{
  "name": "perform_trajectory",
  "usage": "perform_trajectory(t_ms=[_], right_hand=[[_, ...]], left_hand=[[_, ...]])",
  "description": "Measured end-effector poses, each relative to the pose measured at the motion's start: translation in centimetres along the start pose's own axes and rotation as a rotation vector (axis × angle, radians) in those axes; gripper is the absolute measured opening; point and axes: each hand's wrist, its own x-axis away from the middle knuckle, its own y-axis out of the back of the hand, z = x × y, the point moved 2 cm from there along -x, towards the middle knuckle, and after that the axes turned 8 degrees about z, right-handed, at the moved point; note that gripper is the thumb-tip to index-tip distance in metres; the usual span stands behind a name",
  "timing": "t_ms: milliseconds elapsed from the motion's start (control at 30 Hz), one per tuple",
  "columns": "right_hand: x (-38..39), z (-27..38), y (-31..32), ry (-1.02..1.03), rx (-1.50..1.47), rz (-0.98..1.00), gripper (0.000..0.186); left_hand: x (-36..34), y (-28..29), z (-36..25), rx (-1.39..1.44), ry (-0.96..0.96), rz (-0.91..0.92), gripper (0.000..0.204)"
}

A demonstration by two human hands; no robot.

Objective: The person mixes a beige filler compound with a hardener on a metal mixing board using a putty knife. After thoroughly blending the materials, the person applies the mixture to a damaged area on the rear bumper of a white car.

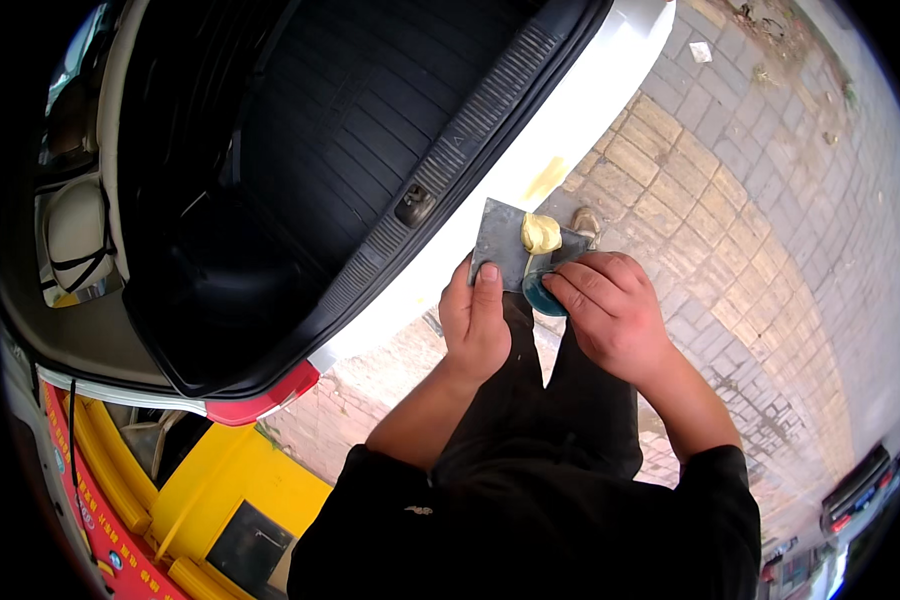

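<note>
My left hand [475,318] is closed on the near left edge of a flat grey plate [498,240], thumb lying on top. A lump of pale yellow putty [541,234] sits on the plate toward its right side. My right hand [615,310] pinches a teal, round-edged spreader [543,294] against the near right part of the plate, just below the putty. Its fingers hide part of the spreader. Just beyond the plate, a yellow putty smear [545,178] marks the white rear bumper [580,110] of a car.
The car's boot [360,110] stands open at the upper left, with a black liner and a ribbed sill [460,120]. A red tail light [265,395] juts out near my left elbow. Yellow and red equipment [220,480] fills the lower left. Paving bricks [710,190] spread to the right.
</note>
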Motion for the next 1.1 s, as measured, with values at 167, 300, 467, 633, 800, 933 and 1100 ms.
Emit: perform_trajectory(t_ms=[167,300,467,633,800,933,1100], right_hand=[[1.2,-2.3,-3.9,-0.186,-0.557,0.150,0.025],[2.3,-8.7,-9.4,-0.722,-0.642,-0.211,0.017],[1.1,-14.2,-13.9,-0.756,-0.294,-0.413,0.019],[0.5,-15.5,-16.8,-0.640,-0.012,-0.469,0.023],[-0.3,-15.2,-17.9,-0.566,0.088,-0.503,0.027],[-0.2,-14.3,-19.4,-0.571,0.081,-0.445,0.032],[1.0,-10.7,-22.1,-0.520,0.001,-0.328,0.035]], left_hand=[[-0.6,2.5,-1.3,0.208,-0.092,-0.311,0.030],[0.5,7.7,0.8,0.227,-0.069,-0.345,0.026],[1.4,10.2,2.3,0.210,-0.007,-0.309,0.024],[2.1,12.1,3.4,0.198,0.022,-0.316,0.026],[2.0,13.5,3.8,0.197,0.044,-0.251,0.027],[2.0,14.1,4.2,0.205,0.059,-0.247,0.027],[2.0,14.5,4.7,0.210,0.074,-0.228,0.027]])
